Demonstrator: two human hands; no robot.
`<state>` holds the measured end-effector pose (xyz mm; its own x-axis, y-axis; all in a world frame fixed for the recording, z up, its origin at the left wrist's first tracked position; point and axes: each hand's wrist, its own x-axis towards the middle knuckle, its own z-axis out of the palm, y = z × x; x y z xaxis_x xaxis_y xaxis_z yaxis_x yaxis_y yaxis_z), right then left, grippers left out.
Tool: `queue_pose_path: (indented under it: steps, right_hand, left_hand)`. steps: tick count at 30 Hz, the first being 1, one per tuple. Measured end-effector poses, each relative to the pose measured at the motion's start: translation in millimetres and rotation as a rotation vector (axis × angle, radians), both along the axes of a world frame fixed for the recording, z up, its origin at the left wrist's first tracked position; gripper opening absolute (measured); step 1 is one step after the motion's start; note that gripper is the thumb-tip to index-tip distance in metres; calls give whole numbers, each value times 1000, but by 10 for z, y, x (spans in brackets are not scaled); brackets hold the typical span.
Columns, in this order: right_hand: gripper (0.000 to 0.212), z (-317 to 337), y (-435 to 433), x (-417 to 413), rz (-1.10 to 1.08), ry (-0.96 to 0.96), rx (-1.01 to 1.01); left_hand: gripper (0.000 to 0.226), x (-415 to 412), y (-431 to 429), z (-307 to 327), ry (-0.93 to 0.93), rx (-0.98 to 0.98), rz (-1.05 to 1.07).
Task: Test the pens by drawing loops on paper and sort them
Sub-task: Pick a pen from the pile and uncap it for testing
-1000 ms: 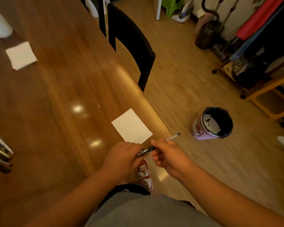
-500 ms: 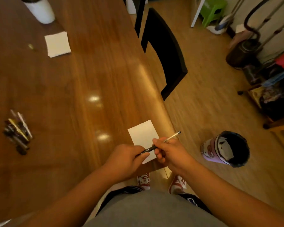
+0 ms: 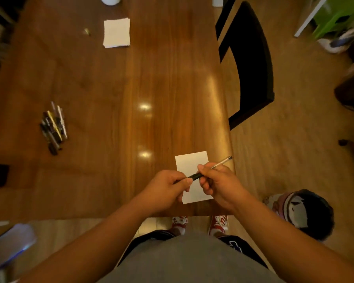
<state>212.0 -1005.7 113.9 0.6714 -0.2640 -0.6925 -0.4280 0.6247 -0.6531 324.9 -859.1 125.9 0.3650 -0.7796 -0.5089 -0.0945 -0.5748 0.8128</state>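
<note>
Brown polished wood makes up the long worktop (image 3: 110, 88), which fills most of the view, with a black curved-back chair (image 3: 253, 58) drawn up at its right edge. A round waste bin with a cartoon print and a black liner (image 3: 307, 213) stands on the pale floor just off the near right corner. Two bare forearms reach forward from the bottom of the view and converge over that corner, wrists roughly level and knuckles facing up. The left hand (image 3: 166, 190) has its fingers curled under, its grip clamped between thumb and forefinger on the dark end of the pen. The right hand (image 3: 219, 184) sits just beside it, fingers curled, its grip closed on the middle of the shaft. A small stack of white paper (image 3: 117, 32) lies far up the worktop, well apart from the hands. A white paper sheet (image 3: 190, 162) lies flat near the worktop's right edge, directly beneath both hands and partly covered by them. A loose bundle of dark and pale pens (image 3: 53, 127) lies well to the left. The slim pen with a dark front and a clear pale barrel (image 3: 196, 176) is held above the sheet, tilted, its pale end pointing up and right past the worktop's edge.
</note>
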Motion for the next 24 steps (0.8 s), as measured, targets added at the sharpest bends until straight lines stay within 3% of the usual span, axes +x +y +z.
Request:
queue_pose_path:
  steps: [3, 6, 9, 12, 16, 24]
  right_hand:
    - [16, -122, -125, 26, -98, 50, 103]
    - [13, -234, -489, -25, -284, 127, 159]
    - [15, -321, -717, -82, -162, 183, -53]
    - [18, -395, -637, 4, 21, 173, -295]
    - [12, -512, -405, 213, 168, 94, -655]
    - [18, -675, -202, 494, 337, 5, -883]
  left_hand:
    - [26, -9, 1, -12, -382, 4, -98]
    - [27, 131, 161, -36, -491, 40, -67]
    - [24, 206, 310, -128, -481, 139, -60]
    - [28, 145, 281, -275, -550, 188, -189]
    - [33, -22, 146, -474, -705, 97, -335]
    - [38, -198, -116, -802, -818, 14, -559]
